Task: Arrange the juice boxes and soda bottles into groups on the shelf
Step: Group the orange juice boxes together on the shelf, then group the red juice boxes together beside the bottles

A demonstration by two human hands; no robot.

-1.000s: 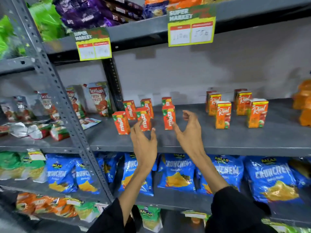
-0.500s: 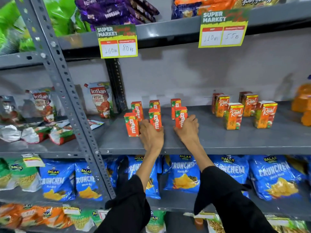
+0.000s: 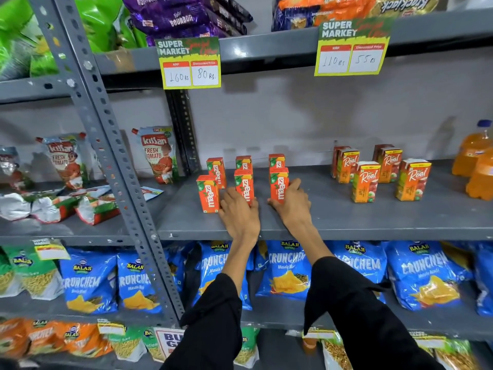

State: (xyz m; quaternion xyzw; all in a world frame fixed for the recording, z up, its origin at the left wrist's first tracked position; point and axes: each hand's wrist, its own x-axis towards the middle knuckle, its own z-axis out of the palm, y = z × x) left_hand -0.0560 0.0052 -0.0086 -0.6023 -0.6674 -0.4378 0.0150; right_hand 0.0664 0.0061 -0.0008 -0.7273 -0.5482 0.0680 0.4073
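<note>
Both hands have stayed on the shelf (image 3: 346, 220) since half a second ago. Left hand (image 3: 240, 214) wraps the front middle Maaza box (image 3: 244, 186); right hand (image 3: 293, 206) wraps the front right one (image 3: 278, 184). Real boxes (image 3: 378, 172) stand at middle right, orange bottles (image 3: 477, 164) at far right.

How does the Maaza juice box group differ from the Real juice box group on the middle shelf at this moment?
The Maaza boxes are six, in two neat rows of three; the Real boxes are looser and staggered. Maaza boxes are plain orange-red; Real boxes have yellow tops and fruit pictures. The left hand and right hand touch front Maaza boxes; no hand touches the Real boxes. All stand upright on the same grey shelf.
</note>
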